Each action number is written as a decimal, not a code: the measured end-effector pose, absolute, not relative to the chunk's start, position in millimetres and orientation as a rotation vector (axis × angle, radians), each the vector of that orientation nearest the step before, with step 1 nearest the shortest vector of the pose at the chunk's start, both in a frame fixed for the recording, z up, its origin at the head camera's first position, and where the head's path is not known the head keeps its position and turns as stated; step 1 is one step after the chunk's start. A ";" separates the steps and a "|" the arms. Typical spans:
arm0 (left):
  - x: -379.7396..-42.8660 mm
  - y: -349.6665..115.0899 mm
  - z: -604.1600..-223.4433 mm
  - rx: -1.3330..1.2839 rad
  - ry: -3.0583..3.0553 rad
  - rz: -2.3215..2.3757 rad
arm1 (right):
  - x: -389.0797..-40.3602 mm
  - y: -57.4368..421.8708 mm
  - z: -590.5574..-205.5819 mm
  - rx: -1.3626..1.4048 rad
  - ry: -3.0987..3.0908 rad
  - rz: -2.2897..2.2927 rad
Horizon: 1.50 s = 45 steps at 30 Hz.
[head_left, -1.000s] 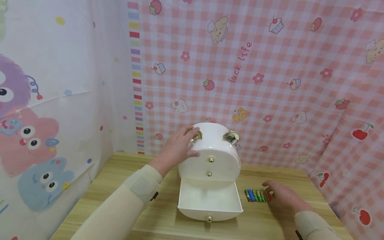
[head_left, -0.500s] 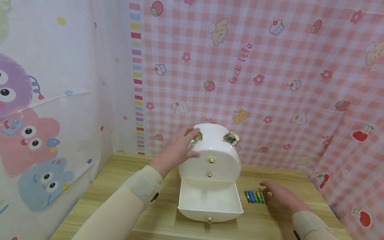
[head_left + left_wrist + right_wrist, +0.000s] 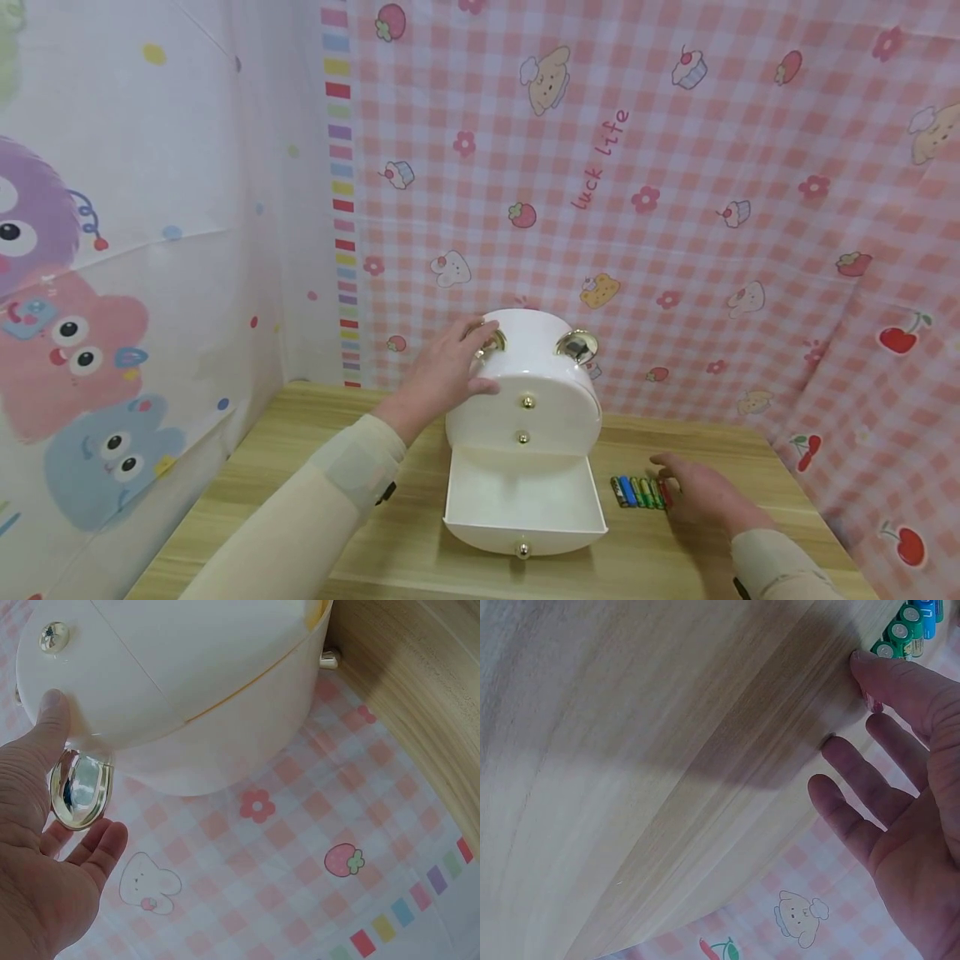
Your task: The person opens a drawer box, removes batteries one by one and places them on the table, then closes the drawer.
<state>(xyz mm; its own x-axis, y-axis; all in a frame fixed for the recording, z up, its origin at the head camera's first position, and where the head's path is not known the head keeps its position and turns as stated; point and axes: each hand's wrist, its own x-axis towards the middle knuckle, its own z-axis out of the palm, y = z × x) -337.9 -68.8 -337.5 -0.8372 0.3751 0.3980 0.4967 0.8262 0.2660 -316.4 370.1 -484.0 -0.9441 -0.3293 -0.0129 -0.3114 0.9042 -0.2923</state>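
Note:
A white drawer box [image 3: 491, 421] with gold ears and round gold knobs stands on the wooden table. Its bottom drawer [image 3: 525, 487] is pulled out, with nothing seen inside. My left hand [image 3: 438, 379] holds the box around its left gold ear [image 3: 84, 787], thumb on the front face and fingers behind the ear. To the right of the drawer, several batteries [image 3: 637, 492] lie side by side in a row. At the row's right end my right hand [image 3: 708, 492] pinches a red battery [image 3: 871, 702] between thumb and finger, mostly hidden by the hand.
Pink checked cloth [image 3: 480, 225] hangs close behind the table [image 3: 337, 483], and a white cartoon-print cloth [image 3: 225, 250] hangs at the left. The drawer's gold knob [image 3: 522, 550] juts toward the front. Bare wood lies between the drawer and the batteries.
My right hand has shifted slightly left, bringing the red battery up against the others in the row. The left hand and the box have stayed in place.

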 end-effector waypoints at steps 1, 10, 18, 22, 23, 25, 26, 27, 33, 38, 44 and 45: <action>-337.8 -69.0 -337.5 -0.660 -2.676 -0.520 | -316.5 370.2 -484.0 -0.503 3.004 -0.443; -337.5 -69.9 -337.8 -0.660 -2.676 -0.521 | -314.5 370.7 -484.6 -0.500 3.010 -0.444; -337.2 -69.9 -337.8 -0.654 -2.688 -0.522 | -313.1 371.2 -485.0 -0.506 2.998 -0.461; -337.4 -70.3 -338.4 -0.655 -2.684 -0.532 | -312.9 371.8 -486.9 -0.485 2.989 -0.471; -337.3 -70.5 -338.4 -0.655 -2.683 -0.534 | -313.0 371.9 -487.5 -0.487 2.989 -0.469; -337.0 -70.8 -338.5 -0.653 -2.682 -0.539 | -312.4 371.8 -488.4 -0.471 2.988 -0.482; -337.1 -70.9 -338.6 -0.652 -2.683 -0.539 | -312.1 371.7 -488.7 -0.473 2.990 -0.484; -337.0 -70.9 -338.7 -0.650 -2.683 -0.539 | -311.8 371.7 -489.0 -0.477 2.992 -0.482; -336.5 -70.9 -339.4 -0.656 -2.695 -0.519 | -305.6 372.0 -492.2 -0.435 3.015 -0.503; -336.7 -70.5 -339.5 -0.667 -2.692 -0.515 | -299.5 372.1 -495.8 -0.457 3.046 -0.499; -337.9 -70.4 -339.0 -0.671 -2.679 -0.509 | -290.1 369.8 -490.8 -0.382 3.096 -0.497; -338.2 -70.5 -339.0 -0.671 -2.678 -0.506 | -288.7 369.9 -489.3 -0.368 3.103 -0.504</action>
<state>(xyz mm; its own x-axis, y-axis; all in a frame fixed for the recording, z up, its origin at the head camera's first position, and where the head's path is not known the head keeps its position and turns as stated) -338.2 -70.5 -339.0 -0.8334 0.3844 0.3971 0.5027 0.8258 0.2557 -288.7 369.9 -489.3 -0.9728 -0.2240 0.0598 -0.2314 0.9223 -0.3096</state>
